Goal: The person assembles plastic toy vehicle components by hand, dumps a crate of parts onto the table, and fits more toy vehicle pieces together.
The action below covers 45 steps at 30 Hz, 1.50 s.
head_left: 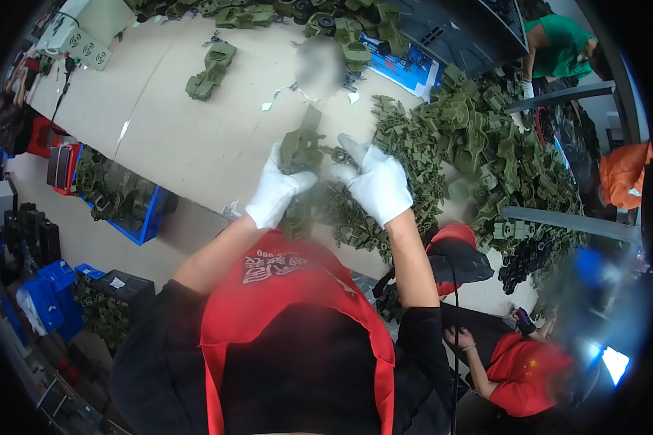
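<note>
My left hand (pixel 279 187), in a white glove, grips an olive-green toy vehicle body (pixel 302 151) above the table, thumb across it. The body is held lengthwise, with its lower end close to my red apron. To its right my right hand (pixel 377 180), also gloved in white, has thumb and forefinger closed around a small green plastic part (pixel 339 155) beside the vehicle body. The part's exact shape is too small to make out. A pile of small green parts (pixel 395 130) lies just beyond and under my right hand.
Another green toy vehicle (pixel 212 70) lies on the pale table (pixel 152 101). Larger green bodies (pixel 500 138) are heaped at right, near metal bars (pixel 569 223). A blue crate (pixel 149 217) of parts stands at left. Co-workers in green (pixel 566 43) and red (pixel 526 373) are at right.
</note>
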Motion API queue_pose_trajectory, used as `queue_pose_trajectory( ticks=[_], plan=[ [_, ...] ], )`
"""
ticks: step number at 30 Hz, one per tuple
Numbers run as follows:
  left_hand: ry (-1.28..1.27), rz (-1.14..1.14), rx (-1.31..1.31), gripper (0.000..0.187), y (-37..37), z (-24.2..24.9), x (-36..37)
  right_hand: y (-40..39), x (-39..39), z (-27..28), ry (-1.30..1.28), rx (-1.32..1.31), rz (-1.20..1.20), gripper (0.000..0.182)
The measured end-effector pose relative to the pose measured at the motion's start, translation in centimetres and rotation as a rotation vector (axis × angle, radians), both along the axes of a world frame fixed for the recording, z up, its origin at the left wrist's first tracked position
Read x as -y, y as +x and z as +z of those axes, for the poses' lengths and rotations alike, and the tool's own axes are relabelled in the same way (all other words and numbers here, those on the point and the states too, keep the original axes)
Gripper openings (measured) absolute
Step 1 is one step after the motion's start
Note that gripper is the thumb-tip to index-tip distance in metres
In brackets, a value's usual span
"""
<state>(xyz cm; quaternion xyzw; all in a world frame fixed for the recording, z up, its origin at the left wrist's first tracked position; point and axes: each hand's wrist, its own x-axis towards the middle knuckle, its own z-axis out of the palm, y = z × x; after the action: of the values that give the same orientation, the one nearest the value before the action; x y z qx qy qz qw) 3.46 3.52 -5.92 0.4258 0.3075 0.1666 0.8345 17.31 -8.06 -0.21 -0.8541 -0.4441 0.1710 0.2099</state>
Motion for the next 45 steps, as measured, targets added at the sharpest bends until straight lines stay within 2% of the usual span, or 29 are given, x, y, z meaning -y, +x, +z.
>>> queue_pose_trajectory(
  ticks=[1, 3, 5, 6, 7, 9, 16, 18, 19, 21, 22, 24, 29, 31, 33, 35, 37, 39, 41, 42, 43, 45],
  plan=[
    [0.041, 0.001, 0.022, 0.057, 0.2, 0.0, 0.5, -0.7, 0.0, 0.5, -0.110, 0.095, 0.021, 0.045],
    [0.077, -0.004, 0.025, 0.056, 0.1, 0.1, 1.0, -1.4, 0.0, 0.4, -0.075, 0.086, 0.010, 0.044],
    [0.105, -0.069, -0.048, 0.057, -0.2, 0.1, 1.0, -1.9, -0.2, -0.2, 0.063, -0.104, -0.080, 0.043],
    [0.070, -0.099, -0.064, 0.058, -0.4, 0.6, 0.9, -2.1, -0.3, -1.2, 0.174, -0.138, -0.161, 0.041],
    [0.072, -0.099, -0.064, 0.058, -0.5, 0.3, 1.0, -2.4, -0.3, -1.7, 0.176, -0.138, -0.161, 0.041],
    [0.156, -0.073, -0.058, 0.057, -0.6, -0.5, 1.3, -3.2, -0.2, -1.8, 0.230, -0.423, -0.413, 0.039],
    [0.178, -0.068, 0.004, 0.058, -1.1, -0.9, 2.5, -4.9, -0.9, -0.2, 0.228, -0.456, -0.583, 0.023],
    [0.118, -0.084, 0.005, 0.058, -1.3, -0.2, 2.7, -5.0, -0.4, -2.5, 0.287, -0.194, -0.492, 0.020],
    [0.114, -0.086, -0.001, 0.058, -1.5, -0.2, 3.0, -5.3, -0.2, -3.2, 0.282, -0.199, -0.495, 0.020],
    [0.110, -0.096, -0.029, 0.062, -1.5, -0.4, 3.2, -5.4, -0.2, -3.9, 0.435, -0.033, -0.441, 0.019],
    [0.109, -0.098, -0.035, 0.062, -1.5, -0.6, 3.3, -5.9, -0.2, -3.9, 0.433, -0.039, -0.443, 0.019],
    [0.218, -0.104, -0.022, 0.063, -1.4, -0.9, 3.5, -6.9, 0.0, -3.7, 0.334, 0.138, -0.405, 0.020],
    [0.273, -0.123, -0.064, 0.063, -0.8, -0.3, 4.1, -6.5, 0.2, -3.4, 0.408, -0.049, -0.523, 0.018],
    [0.290, -0.110, -0.045, 0.062, -0.6, -0.2, 4.0, -7.4, 0.1, -4.1, 0.334, 0.248, -0.409, 0.017],
    [0.282, -0.139, -0.006, 0.061, -0.8, -0.4, 3.9, -6.9, 0.2, -3.5, 0.317, 0.227, -0.428, 0.016],
    [0.321, -0.182, -0.040, 0.061, -1.2, -0.4, 3.7, -5.9, 0.3, -3.0, 0.439, -0.137, -0.601, 0.016],
    [0.366, -0.162, 0.006, 0.061, -1.1, -1.0, 4.0, -6.6, 0.3, -4.5, 0.488, 0.154, -0.526, 0.016],
    [0.366, -0.185, 0.000, 0.064, -1.3, -1.1, 3.5, -6.2, 0.5, -5.0, 0.473, 0.070, -0.530, 0.018],
    [-0.087, -0.220, 0.006, 0.068, -1.0, -1.8, 2.0, -4.3, 0.8, -6.0, 0.343, -0.268, -0.510, 0.026],
    [-0.166, -0.237, -0.046, 0.073, -0.8, -1.8, 1.3, -2.5, 0.7, -3.5, 0.318, -0.955, -0.592, 0.025],
    [-0.108, -0.206, 0.049, 0.061, -0.8, -3.5, 0.8, 0.0, 1.7, -4.7, 0.272, -1.066, -0.457, 0.023],
    [-0.291, -0.287, -0.017, 0.048, -1.7, -4.7, -1.7, 3.8, 3.3, -9.1, 0.350, -0.749, -0.558, 0.030]
  ],
)
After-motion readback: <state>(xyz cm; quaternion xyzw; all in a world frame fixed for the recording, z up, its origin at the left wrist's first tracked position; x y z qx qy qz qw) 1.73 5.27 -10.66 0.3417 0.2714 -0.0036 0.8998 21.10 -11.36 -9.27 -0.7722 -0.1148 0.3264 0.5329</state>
